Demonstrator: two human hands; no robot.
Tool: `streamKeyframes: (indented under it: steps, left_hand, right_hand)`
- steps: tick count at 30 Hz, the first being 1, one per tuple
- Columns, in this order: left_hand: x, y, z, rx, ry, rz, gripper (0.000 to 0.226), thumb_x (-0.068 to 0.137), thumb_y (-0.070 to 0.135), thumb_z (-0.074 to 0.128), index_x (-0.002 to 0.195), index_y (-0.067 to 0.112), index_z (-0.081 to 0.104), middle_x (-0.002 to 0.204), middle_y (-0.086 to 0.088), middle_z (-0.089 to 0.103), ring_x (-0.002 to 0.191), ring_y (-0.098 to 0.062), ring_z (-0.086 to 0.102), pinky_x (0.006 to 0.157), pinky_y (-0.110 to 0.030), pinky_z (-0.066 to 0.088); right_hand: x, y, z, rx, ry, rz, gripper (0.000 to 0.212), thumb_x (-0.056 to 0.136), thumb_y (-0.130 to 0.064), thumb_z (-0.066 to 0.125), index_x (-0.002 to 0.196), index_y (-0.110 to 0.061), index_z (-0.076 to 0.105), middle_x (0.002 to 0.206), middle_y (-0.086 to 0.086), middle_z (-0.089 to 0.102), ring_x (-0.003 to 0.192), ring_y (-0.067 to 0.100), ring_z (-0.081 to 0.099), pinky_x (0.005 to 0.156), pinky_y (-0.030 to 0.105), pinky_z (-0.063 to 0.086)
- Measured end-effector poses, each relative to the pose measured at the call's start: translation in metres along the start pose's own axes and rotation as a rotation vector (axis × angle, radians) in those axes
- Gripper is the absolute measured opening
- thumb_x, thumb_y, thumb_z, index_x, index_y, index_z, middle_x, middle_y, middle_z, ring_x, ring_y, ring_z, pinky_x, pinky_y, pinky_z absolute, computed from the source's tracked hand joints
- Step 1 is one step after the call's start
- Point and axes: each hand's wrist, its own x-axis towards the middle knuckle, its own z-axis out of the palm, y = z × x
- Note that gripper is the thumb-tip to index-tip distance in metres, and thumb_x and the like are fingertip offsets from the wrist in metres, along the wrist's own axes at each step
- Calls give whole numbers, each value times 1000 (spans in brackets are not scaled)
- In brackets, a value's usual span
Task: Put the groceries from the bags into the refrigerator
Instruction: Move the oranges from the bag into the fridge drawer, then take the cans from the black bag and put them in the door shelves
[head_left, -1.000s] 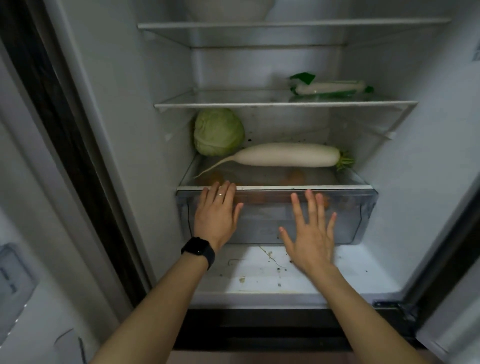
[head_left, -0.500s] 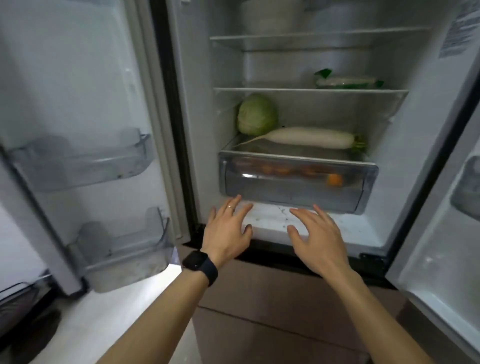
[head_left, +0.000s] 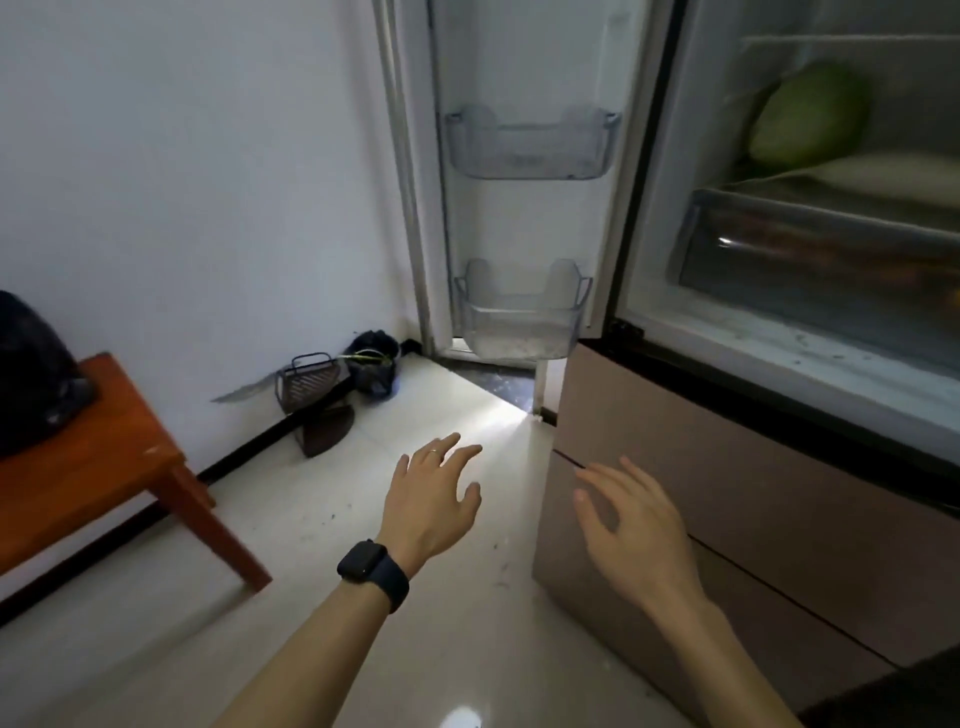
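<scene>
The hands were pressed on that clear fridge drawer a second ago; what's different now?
Both hands came off the drawer and drew back: the left hand is over the floor, the right hand by the lower cabinet, both open and empty. The view swung left. Cabbage, radish and drawer stayed put.

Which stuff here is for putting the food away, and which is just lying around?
For the job: fridge, cabbage, radish, drawer, both empty hands.

Lying about: stool, rack, floor bag, watch.
</scene>
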Motion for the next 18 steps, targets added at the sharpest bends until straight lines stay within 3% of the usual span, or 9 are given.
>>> streamKeyframes:
  steps: [2, 7, 18]
  left_hand:
    - [-25, -39, -13, 4, 8, -84, 50, 96, 42, 50, 146, 38, 44, 158, 4, 36, 143, -20, 33, 117, -46, 27]
    - [-87, -142, -61, 32, 78, -271, 49, 96, 41, 51, 145, 37, 45, 156, 2, 40, 139, -21, 40, 115, -41, 30]
    - [-219, -405, -176, 47, 239, -590, 49, 96, 35, 51, 145, 33, 47, 156, 2, 40, 143, -19, 35, 119, -41, 28]
  right_hand:
    - [-4, -33, 28, 15, -72, -52, 52, 95, -58, 33, 130, -36, 64, 140, -15, 58, 143, 13, 35, 119, 38, 28]
    - [-10, -132, 99, 57, -219, -191, 36, 101, -44, 47, 134, -38, 60, 144, -16, 53, 147, 9, 27, 119, 29, 19]
    - [-36, -399, 250, 106, -360, -477, 40, 100, -47, 48, 138, -38, 57, 143, -19, 54, 146, 7, 29, 118, 33, 27]
